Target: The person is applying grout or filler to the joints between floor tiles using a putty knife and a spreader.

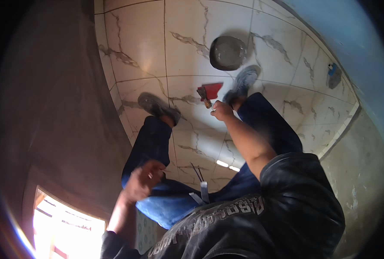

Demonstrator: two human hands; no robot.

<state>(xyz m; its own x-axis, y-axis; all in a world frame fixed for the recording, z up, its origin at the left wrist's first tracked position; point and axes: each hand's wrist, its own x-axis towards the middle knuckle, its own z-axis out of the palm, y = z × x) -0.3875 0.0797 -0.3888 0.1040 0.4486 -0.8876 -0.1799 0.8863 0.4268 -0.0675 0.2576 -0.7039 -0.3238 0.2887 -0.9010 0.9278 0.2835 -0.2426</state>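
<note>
My right hand [222,111] reaches down between my knees, its fingers closed. Right beside the fingers is the wooden handle of a putty knife [206,100]. Whether the fingers grip that handle I cannot tell. The knife's blade overlaps a flat red piece [213,89], which looks like a plastic scraper, low over or on the tiles. My left hand [145,179] is at my left thigh, blurred, fingers partly curled. A round dark grey bowl [227,53] stands farther ahead on the floor, with greyish residue inside.
White tiles [144,39] with grey veins cover the floor. My shoes [154,105] are planted on either side of the red piece. A grey wall [62,99] rises at left, above a bright opening [68,224]. A small grey object with a blue part [333,76] lies near the right wall.
</note>
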